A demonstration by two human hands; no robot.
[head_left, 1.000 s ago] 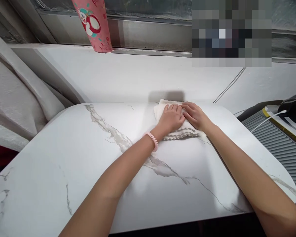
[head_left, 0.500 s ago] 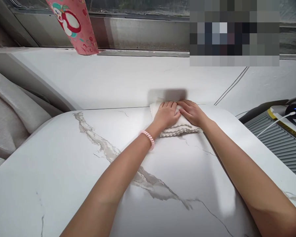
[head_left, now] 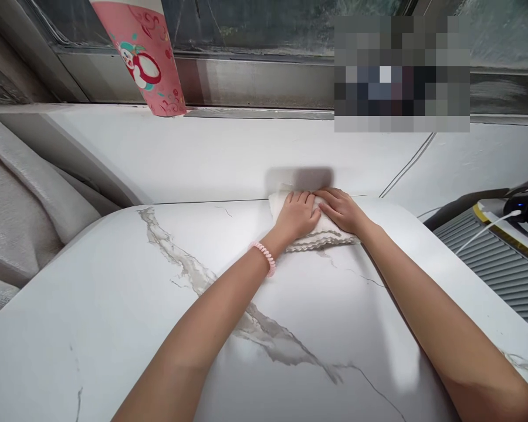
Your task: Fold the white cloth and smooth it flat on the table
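Observation:
A folded white cloth (head_left: pixel 323 237) with a scalloped edge lies at the far edge of the white marble table (head_left: pixel 114 293), against the wall. My left hand (head_left: pixel 297 215) presses flat on its left part, a pink coil band on that wrist. My right hand (head_left: pixel 341 209) lies flat on the cloth's right part, fingers touching the left hand's. Both arms are stretched far forward over the table.
A pink printed cup (head_left: pixel 143 55) stands on the white window sill (head_left: pixel 229 146) at the back left. Grey curtain fabric (head_left: pixel 22 199) hangs at the left. At the right stands a ribbed grey appliance (head_left: pixel 497 261) with a black device (head_left: pixel 525 202) and a white cable on it.
Both hands have slid the cloth a little farther away, up to the wall. The view has shifted slightly.

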